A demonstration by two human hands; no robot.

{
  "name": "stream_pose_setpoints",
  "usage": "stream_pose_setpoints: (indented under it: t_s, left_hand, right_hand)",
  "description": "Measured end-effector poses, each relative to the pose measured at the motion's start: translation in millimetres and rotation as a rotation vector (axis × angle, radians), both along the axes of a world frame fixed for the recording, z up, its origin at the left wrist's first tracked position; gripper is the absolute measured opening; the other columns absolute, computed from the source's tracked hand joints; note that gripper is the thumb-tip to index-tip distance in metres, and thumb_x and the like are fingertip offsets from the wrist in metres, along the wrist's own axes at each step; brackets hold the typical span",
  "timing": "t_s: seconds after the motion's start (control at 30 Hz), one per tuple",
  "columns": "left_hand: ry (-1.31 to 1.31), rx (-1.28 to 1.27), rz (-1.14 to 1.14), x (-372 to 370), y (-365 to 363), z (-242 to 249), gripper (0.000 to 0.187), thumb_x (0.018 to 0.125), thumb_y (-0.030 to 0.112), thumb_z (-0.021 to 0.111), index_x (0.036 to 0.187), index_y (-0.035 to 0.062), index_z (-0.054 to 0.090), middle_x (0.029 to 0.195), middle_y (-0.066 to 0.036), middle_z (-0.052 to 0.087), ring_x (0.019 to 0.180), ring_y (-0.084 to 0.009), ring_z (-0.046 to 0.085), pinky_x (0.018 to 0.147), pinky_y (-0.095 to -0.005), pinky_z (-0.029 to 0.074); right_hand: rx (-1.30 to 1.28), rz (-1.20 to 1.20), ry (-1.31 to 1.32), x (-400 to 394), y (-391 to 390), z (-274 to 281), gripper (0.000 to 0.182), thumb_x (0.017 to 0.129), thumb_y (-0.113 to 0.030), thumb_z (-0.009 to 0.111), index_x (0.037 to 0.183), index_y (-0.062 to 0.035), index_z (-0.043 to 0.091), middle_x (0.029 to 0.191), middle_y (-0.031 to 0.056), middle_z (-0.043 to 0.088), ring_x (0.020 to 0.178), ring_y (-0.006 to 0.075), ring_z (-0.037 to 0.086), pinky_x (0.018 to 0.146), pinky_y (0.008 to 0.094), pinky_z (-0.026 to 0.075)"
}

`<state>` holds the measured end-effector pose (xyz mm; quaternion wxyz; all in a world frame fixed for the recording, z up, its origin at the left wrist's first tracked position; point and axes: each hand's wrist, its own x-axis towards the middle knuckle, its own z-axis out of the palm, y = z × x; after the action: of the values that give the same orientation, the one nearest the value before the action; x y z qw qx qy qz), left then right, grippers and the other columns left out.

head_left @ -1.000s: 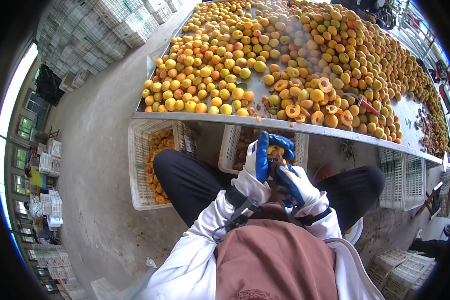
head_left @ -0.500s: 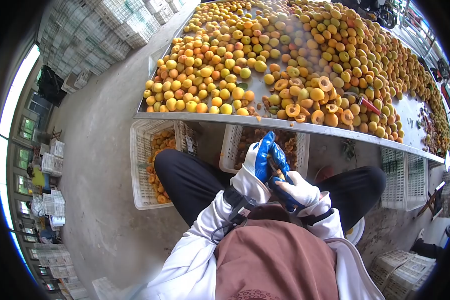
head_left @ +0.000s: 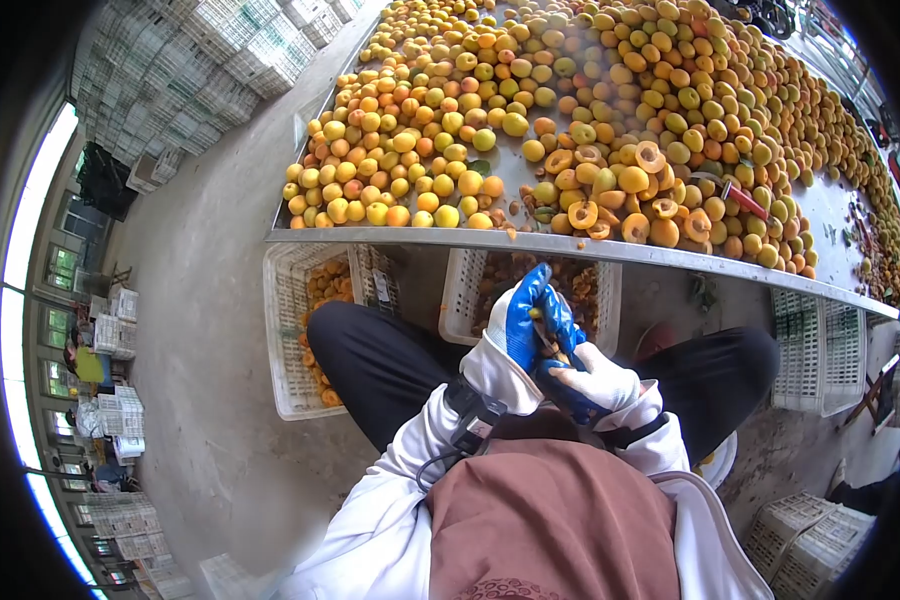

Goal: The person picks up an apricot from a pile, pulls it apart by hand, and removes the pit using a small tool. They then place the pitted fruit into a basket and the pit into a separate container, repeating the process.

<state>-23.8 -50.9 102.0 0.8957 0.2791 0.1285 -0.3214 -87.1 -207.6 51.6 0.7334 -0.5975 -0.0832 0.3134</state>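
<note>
Both my hands wear white gloves with blue coated palms and meet above my lap, just below the table edge. My left hand (head_left: 515,328) is closed, its blue fingers curled round a small yellow-brown piece (head_left: 537,315) that is mostly hidden. Pressed against it from the right, my right hand (head_left: 598,385) is also closed. What its fingers grip is covered by the gloves. Beyond the hands, whole apricots (head_left: 450,125) cover much of the metal table (head_left: 410,236). Cut apricot halves (head_left: 582,214) lie near its front edge.
Under the table, a white crate (head_left: 282,350) holds orange apricot pieces; another crate (head_left: 458,300) holds darker scraps. A red-handled tool (head_left: 747,203) lies among the fruit. A stacked crate (head_left: 815,350) stands at right. More crates (head_left: 185,75) are piled far left.
My hands stay together in nearly the same place, with the fingers shifted slightly and the yellow-brown piece showing a little more. The view has tilted slightly.
</note>
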Motion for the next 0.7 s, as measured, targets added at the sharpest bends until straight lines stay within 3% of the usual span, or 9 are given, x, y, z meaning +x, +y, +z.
stream_pose_setpoints:
  t_s: [0.13, 0.23, 0.3, 0.4, 0.43, 0.47, 0.53, 0.63, 0.7]
  left_hand:
    - [-0.017, -0.060, -0.061, 0.0, 2.5, -2.2, 0.045, 0.106, 0.035, 0.047, 0.068, 0.0102, 0.048, 0.064, -0.007, 0.051, 0.064, -0.0212, 0.056, 0.065, -0.0373, 0.047]
    - [0.057, -0.181, -0.055, 1.2, 0.7, 0.0, 0.048, 0.105, 0.042, 0.050, 0.072, 0.0089, 0.059, 0.068, -0.009, 0.060, 0.065, -0.0251, 0.063, 0.069, -0.0403, 0.055]
    - [0.077, 0.054, 0.057, -1.6, -4.0, 14.4, 0.053, 0.106, 0.050, 0.046, 0.087, 0.0056, 0.067, 0.083, -0.011, 0.069, 0.077, -0.0280, 0.069, 0.081, -0.0415, 0.058]
    - [-0.117, 0.110, 0.093, 14.6, 1.8, -1.0, 0.063, 0.105, 0.058, 0.041, 0.107, 0.0017, 0.069, 0.098, -0.013, 0.072, 0.090, -0.0305, 0.071, 0.090, -0.0430, 0.058]
    - [-0.224, -0.052, 0.045, 31.1, 14.1, -52.2, 0.068, 0.105, 0.060, 0.037, 0.125, -0.0008, 0.061, 0.117, -0.018, 0.068, 0.106, -0.0365, 0.067, 0.096, -0.0483, 0.055]
    - [-0.226, -0.050, 0.048, 32.4, 15.7, -53.1, 0.068, 0.105, 0.060, 0.037, 0.125, -0.0008, 0.061, 0.117, -0.018, 0.068, 0.106, -0.0365, 0.067, 0.096, -0.0483, 0.055]
    - [-0.187, -0.058, 0.162, 33.9, 17.9, -50.9, 0.068, 0.105, 0.059, 0.036, 0.126, -0.0019, 0.060, 0.118, -0.018, 0.067, 0.105, -0.0364, 0.067, 0.096, -0.0493, 0.056]
    - [-0.190, 0.013, 0.175, 33.0, 21.7, -49.9, 0.065, 0.106, 0.056, 0.039, 0.126, -0.0021, 0.059, 0.118, -0.017, 0.067, 0.105, -0.0336, 0.067, 0.094, -0.0467, 0.057]
    - [-0.207, 0.057, 0.178, 30.3, 23.1, -50.8, 0.062, 0.106, 0.054, 0.041, 0.126, -0.0022, 0.059, 0.117, -0.017, 0.067, 0.105, -0.0323, 0.067, 0.093, -0.0456, 0.057]
  right_hand:
    - [0.093, -0.160, -0.230, -3.8, 13.9, -35.1, 0.052, 0.098, -0.026, 0.065, 0.143, -0.0032, 0.051, 0.109, 0.0067, 0.065, 0.091, 0.0137, 0.061, 0.079, 0.0285, 0.051]
    - [0.452, -0.328, 0.025, -2.0, 17.8, -29.5, 0.049, 0.096, -0.027, 0.067, 0.136, -0.0027, 0.054, 0.102, 0.0039, 0.064, 0.088, 0.0131, 0.061, 0.076, 0.0261, 0.049]
    - [0.431, 0.132, 0.302, 5.6, -13.3, -16.9, 0.041, 0.095, -0.029, 0.069, 0.124, -0.0018, 0.059, 0.089, 0.0028, 0.063, 0.075, 0.0107, 0.058, 0.065, 0.0253, 0.046]
    - [0.681, 0.064, 0.412, 3.2, -26.6, -23.2, 0.030, 0.095, -0.028, 0.069, 0.110, -0.0025, 0.062, 0.075, 0.0009, 0.059, 0.061, 0.0078, 0.053, 0.054, 0.0250, 0.041]
    - [0.486, -0.062, 0.321, 6.6, -26.6, -16.0, 0.029, 0.095, -0.029, 0.069, 0.104, -0.0022, 0.064, 0.070, 0.0000, 0.057, 0.054, 0.0065, 0.049, 0.048, 0.0257, 0.038]
    - [0.318, -0.121, 0.363, 12.7, -24.5, -10.1, 0.025, 0.096, -0.026, 0.067, 0.101, -0.0020, 0.064, 0.070, 0.0003, 0.059, 0.057, 0.0075, 0.052, 0.051, 0.0257, 0.041]
    - [-0.278, -0.293, 0.010, 21.4, -8.0, -6.4, 0.020, 0.094, -0.019, 0.067, 0.104, -0.0005, 0.064, 0.078, 0.0042, 0.065, 0.066, 0.0125, 0.061, 0.062, 0.0274, 0.048]
    - [-0.285, -0.524, -0.307, 17.7, 8.0, -12.5, 0.021, 0.091, -0.010, 0.067, 0.109, 0.0003, 0.064, 0.088, 0.0086, 0.068, 0.081, 0.0173, 0.065, 0.077, 0.0301, 0.052]
    - [-0.266, -0.547, -0.312, 19.1, 17.1, -9.6, 0.024, 0.090, -0.009, 0.068, 0.111, 0.0007, 0.064, 0.091, 0.0104, 0.068, 0.085, 0.0182, 0.065, 0.080, 0.0309, 0.051]
